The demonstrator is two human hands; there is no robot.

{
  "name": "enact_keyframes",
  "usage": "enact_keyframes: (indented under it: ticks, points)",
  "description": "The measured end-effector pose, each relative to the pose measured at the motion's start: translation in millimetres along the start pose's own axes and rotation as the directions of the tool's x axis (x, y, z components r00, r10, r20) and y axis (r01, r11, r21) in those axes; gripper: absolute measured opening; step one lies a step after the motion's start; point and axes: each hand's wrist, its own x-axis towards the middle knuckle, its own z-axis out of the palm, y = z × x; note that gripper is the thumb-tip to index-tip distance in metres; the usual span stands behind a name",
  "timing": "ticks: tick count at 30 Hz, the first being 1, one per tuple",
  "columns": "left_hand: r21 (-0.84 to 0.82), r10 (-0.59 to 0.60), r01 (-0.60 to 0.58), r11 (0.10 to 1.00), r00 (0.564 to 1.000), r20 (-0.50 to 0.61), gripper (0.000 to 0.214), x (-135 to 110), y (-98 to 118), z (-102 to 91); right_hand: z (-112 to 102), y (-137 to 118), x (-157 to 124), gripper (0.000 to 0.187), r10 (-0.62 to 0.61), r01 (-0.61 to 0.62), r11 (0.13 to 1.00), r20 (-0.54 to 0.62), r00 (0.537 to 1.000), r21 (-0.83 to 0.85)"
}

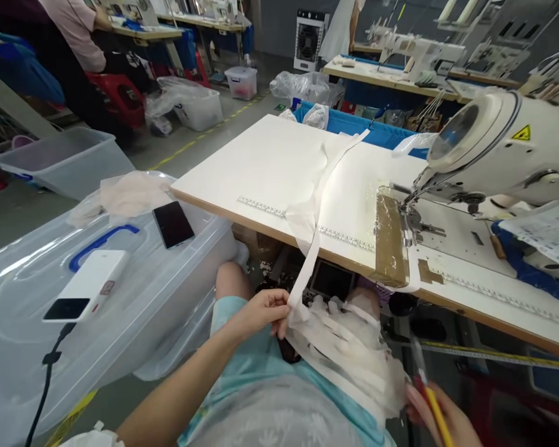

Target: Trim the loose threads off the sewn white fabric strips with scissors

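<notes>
Table (270, 167) fills twelve o'clock, sewing machine (498, 149) at two. A white strip (313, 230) hangs off its edge into a lap pile (349, 354): light, limp, best pinched flat. Left hand (261, 313) pinches it; right hand (440, 419), at five, grips a pencil (435, 413).

White sewing table (270, 167) fills the centre of the frame, a printed ruler (302, 222) along its near edge. A white fabric strip (328, 164) trails across it; the sewing machine (498, 146) sits at right, papers (547, 233) beside.
</notes>
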Motion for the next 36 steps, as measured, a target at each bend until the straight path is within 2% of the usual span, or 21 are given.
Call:
enact_keyframes:
  ticks: [1, 2, 3, 4, 6, 7, 10, 13, 16, 22, 24, 28, 31, 36]
  points:
    - [-0.038, -0.01, 0.009, 0.999, 1.0, -0.009, 0.036, -2, -3, 3.9, 15, -10, 4, 0.053, -0.026, 0.023, 0.999, 0.116, 0.993, 0.022]
    - [-0.069, -0.014, 0.013, 0.998, 1.0, -0.019, 0.039, -3, -5, 7.4, 29, -22, 10, 0.054, -0.067, 0.056, 0.997, 0.252, 0.965, 0.05]
    - [-0.091, -0.017, 0.014, 0.996, 1.0, -0.027, 0.041, -5, -6, 10.4, 41, -36, 17, 0.053, -0.115, 0.094, 0.993, 0.387, 0.915, 0.074]
    - [-0.102, -0.017, 0.014, 0.995, 0.999, -0.034, 0.044, -7, -7, 12.7, 52, -51, 25, 0.052, -0.164, 0.136, 0.986, 0.51, 0.844, 0.092]
    - [-0.099, -0.005, -0.002, 0.995, 0.998, -0.062, 0.047, -10, -7, 15.2, 67, -80, 42, 0.05, -0.194, 0.217, 0.975, 0.657, 0.728, 0.048]
    - [-0.092, 0.001, -0.009, 0.996, 0.997, -0.078, 0.048, -12, -7, 15.6, 71, -93, 50, 0.05, -0.192, 0.256, 0.967, 0.696, 0.692, 0.013]
    - [-0.085, -0.002, -0.007, 0.996, 0.994, -0.113, 0.049, -16, -7, 14.6, 77, -118, 70, 0.054, -0.2, 0.362, 0.93, 0.752, 0.628, -0.055]
    - [-0.111, -0.019, 0.004, 0.994, 0.991, -0.134, 0.051, -18, -9, 12.2, 82, -128, 82, 0.059, -0.221, 0.437, 0.897, 0.789, 0.573, -0.066]
    - [-0.177, -0.034, 0.008, 0.984, 0.989, -0.143, 0.053, -18, -11, 9.7, 87, -133, 90, 0.062, -0.201, 0.464, 0.881, 0.819, 0.537, -0.089]
    - [-0.189, -0.053, 0.024, 0.982, 0.987, -0.153, 0.053, -17, -7, 8.5, 91, -143, 101, 0.064, -0.156, 0.518, 0.842, 0.851, 0.502, -0.152]
    - [-0.18, -0.052, 0.022, 0.983, 0.985, -0.164, 0.055, -16, -5, 9.0, 91, -145, 101, 0.063, -0.164, 0.549, 0.819, 0.849, 0.503, -0.168]
    - [-0.179, -0.048, 0.017, 0.984, 0.984, -0.172, 0.054, -15, -4, 9.0, 90, -147, 96, 0.061, -0.217, 0.635, 0.726, 0.788, 0.576, -0.264]
    - [-0.182, -0.043, 0.013, 0.983, 0.987, -0.158, 0.051, -14, -6, 8.4, 91, -146, 91, 0.06, -0.227, 0.656, 0.664, 0.739, 0.635, -0.359]
    - [-0.2, -0.023, -0.008, 0.98, 0.988, -0.151, 0.049, -11, -8, 9.4, 93, -142, 86, 0.062, -0.246, 0.645, 0.637, 0.682, 0.689, -0.422]
